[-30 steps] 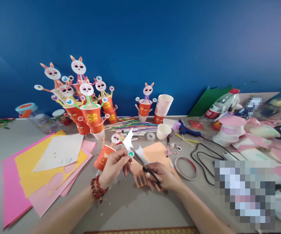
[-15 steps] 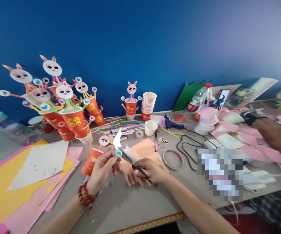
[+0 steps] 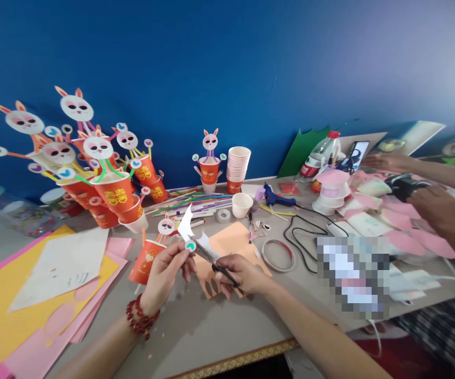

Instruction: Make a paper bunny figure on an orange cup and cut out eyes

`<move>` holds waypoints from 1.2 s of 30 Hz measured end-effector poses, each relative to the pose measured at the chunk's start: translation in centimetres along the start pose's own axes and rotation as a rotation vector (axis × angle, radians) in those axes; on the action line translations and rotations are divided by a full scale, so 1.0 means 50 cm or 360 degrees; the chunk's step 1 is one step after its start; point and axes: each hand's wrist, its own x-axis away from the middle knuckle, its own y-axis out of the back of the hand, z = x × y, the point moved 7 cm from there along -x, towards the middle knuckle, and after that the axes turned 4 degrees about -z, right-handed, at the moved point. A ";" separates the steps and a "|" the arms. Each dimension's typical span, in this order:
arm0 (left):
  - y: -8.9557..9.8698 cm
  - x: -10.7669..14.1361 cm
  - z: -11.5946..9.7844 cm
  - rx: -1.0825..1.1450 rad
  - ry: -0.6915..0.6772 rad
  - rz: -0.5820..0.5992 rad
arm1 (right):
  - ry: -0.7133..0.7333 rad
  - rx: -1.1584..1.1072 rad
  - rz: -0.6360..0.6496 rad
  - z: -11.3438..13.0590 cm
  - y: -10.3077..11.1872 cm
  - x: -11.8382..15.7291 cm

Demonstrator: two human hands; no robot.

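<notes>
My left hand point(image 3: 167, 269) pinches a small white paper disc point(image 3: 190, 246) with a teal heart-like mark. My right hand point(image 3: 241, 272) grips scissors point(image 3: 224, 273), their blades pointing left toward the disc. A curved white paper strip point(image 3: 186, 223) rises beside the blades; whether it is still joined to the disc, I cannot tell. Under the scissors lies a sheet of orange paper point(image 3: 231, 238) with dark oval shapes along its near edge. Just left of my left hand, a tilted red paper cup point(image 3: 147, 260) bears a small bunny figure point(image 3: 167, 226).
Red cups with bunny figures point(image 3: 112, 192) crowd the left; coloured paper sheets point(image 3: 107, 268) lie before them. Behind are a cup stack point(image 3: 238, 163), a glue gun point(image 3: 277, 197) and a tape roll point(image 3: 278, 256). Another person's hand point(image 3: 434, 208) works among pink pieces at right.
The view has shifted slightly, so things appear a little further left. My hands keep nearly the same pose. At far right, another person's arm now reaches toward the phone.
</notes>
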 end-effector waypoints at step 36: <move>-0.003 -0.003 -0.009 0.0008 -0.0050 -0.0052 | 0.0009 0.0184 0.0028 0.005 -0.007 0.003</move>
